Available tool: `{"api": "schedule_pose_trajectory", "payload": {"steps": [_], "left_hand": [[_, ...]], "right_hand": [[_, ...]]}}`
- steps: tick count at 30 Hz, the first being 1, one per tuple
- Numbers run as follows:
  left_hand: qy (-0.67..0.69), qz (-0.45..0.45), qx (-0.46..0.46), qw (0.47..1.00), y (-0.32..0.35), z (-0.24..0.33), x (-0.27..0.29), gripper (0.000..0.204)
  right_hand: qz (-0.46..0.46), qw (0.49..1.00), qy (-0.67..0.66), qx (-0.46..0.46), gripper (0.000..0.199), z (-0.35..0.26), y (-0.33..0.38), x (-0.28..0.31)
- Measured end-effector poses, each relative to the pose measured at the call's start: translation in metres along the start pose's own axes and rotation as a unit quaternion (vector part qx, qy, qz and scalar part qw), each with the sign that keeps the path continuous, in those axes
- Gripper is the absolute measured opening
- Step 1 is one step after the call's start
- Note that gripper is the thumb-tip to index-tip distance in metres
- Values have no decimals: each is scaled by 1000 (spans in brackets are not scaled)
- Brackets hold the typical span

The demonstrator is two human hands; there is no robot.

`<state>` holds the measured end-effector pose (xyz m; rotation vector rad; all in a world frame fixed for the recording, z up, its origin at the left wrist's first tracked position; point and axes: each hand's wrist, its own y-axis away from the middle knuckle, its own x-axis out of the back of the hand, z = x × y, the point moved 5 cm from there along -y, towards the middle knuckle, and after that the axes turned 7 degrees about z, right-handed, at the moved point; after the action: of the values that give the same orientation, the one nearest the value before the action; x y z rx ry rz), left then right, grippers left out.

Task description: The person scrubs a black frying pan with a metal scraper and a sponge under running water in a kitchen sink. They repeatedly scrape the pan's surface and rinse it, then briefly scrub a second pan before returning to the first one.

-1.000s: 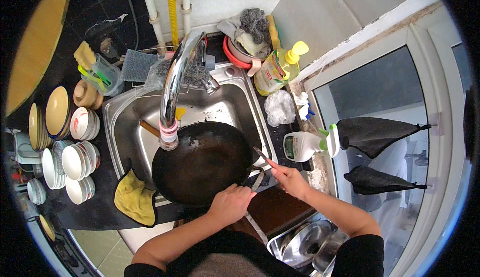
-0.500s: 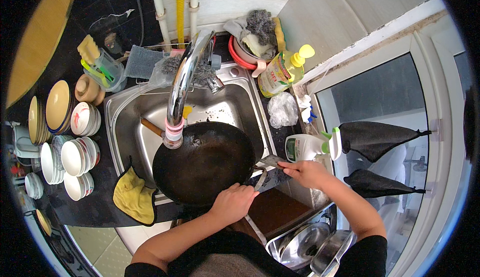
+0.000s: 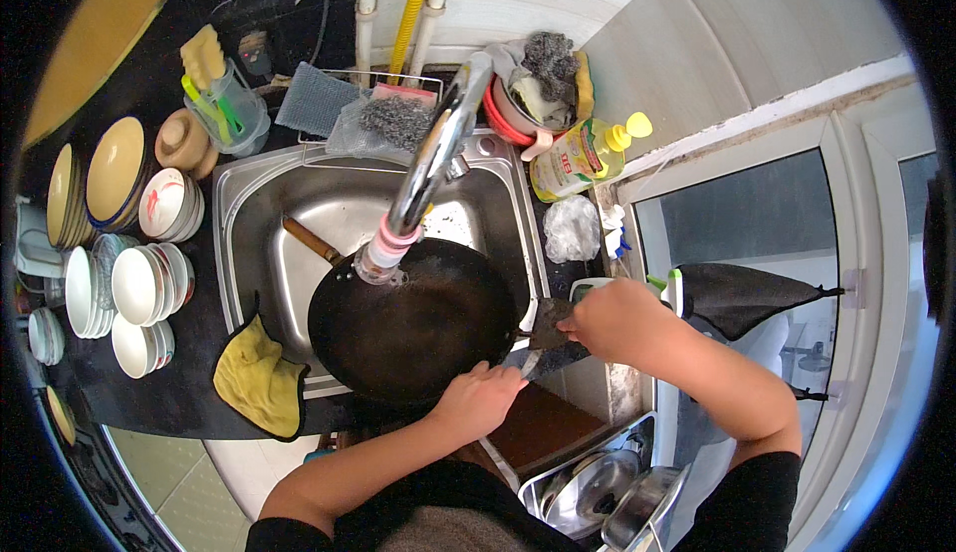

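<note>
A dark wok (image 3: 418,323) rests tilted across the near part of the steel sink (image 3: 309,182), its wooden handle (image 3: 312,239) pointing to the far left. My left hand (image 3: 478,403) is closed on the metal loop handle (image 3: 531,362) at the wok's near right rim. My right hand (image 3: 619,321) pinches a flat, dark grey scouring pad (image 3: 549,325) beside that loop handle; the pad overlaps the rim there. Above the wok's far left side hangs the chrome tap (image 3: 438,159) with a pink and white nozzle (image 3: 387,249).
Stacked bowls (image 3: 139,283) and yellow plates (image 3: 116,169) line the left counter. A yellow cloth (image 3: 259,378) drapes over the front edge. At the right stand a yellow detergent bottle (image 3: 573,159) and a crumpled clear bag (image 3: 572,228). Pot lids (image 3: 596,487) sit in a rack below.
My right hand has brought the scouring pad down against the loop handle and rim, and the pad has turned. My left hand keeps its hold. The whole view has shifted slightly.
</note>
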<state>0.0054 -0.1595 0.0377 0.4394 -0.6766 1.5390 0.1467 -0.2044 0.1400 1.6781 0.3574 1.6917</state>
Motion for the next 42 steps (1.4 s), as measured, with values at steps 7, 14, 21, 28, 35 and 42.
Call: {"api": "schedule_pose_trajectory", "payload": {"steps": [7,14,21,28,35,42], "left_hand": [[29,-14,20,999,1,-4,-6,19],[44,-17,17,999,3,-8,-12,18],[49,-15,31,998,0,-6,-8,23],[51,12,17,998,2,-9,-7,24],[72,22,14,997,0,-10,-12,24],[54,23,20,998,-1,-7,-3,22]], "right_hand": [[-219,960,157,70,18,-55,-58,21],[-198,959,199,38,22,-79,-52,-3],[-1,992,127,-12,35,-51,-5,-17],[-88,983,163,-10,15,-56,-34,-7],[-63,990,121,-44,34,-50,-24,-9],[157,970,90,-160,44,-11,18,1]]}}
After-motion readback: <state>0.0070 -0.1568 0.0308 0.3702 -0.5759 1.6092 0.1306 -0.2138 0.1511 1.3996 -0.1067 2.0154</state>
